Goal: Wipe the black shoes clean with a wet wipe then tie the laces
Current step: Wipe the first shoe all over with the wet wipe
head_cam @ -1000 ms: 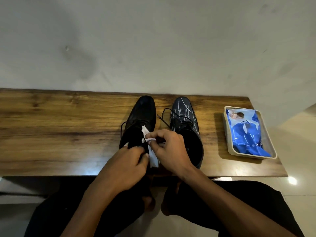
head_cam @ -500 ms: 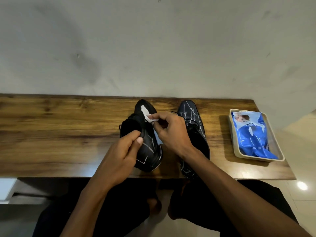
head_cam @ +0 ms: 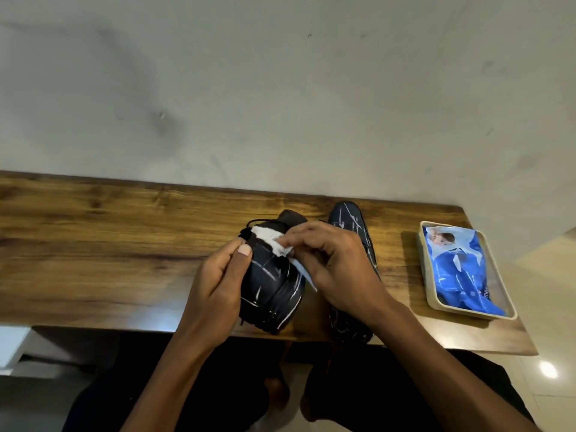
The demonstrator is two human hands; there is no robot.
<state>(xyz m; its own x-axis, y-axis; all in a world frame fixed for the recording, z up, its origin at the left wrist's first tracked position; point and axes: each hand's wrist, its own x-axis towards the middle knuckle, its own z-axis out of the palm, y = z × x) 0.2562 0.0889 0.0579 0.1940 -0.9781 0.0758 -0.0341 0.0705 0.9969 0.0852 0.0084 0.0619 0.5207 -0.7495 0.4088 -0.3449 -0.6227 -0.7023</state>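
Left hand (head_cam: 218,294) curled round the left shoe (head_cam: 274,282), thumb on the upper, fingers behind; shoe lifted and tipped on its side, probably to bring the marked flank up toward the camera and the wipe. Right hand (head_cam: 336,272) pinching the wet wipe (head_cam: 274,244), fingertips bunched over it, pressing it against the shoe near the collar; loose tail of the wipe hanging below the palm. Opposed grip likely there to brace the shoe against wiping force. White streaks across the held shoe's upper, so wiping judged early or mid-way on this one. Laces (head_cam: 249,226) loose near the top edge, not yet tied. Right shoe (head_cam: 346,219) flat on the wooden bench (head_cam: 93,244), just beside the held one, partly hidden under the right wrist, also streaked; looks untouched, parked within reach for its turn. Wipes pack (head_cam: 461,269) lying in a beige tray (head_cam: 425,275) at the bench's right end, well apart from the shoes, presumably kept clear of the work zone but reachable. Wall behind bench.
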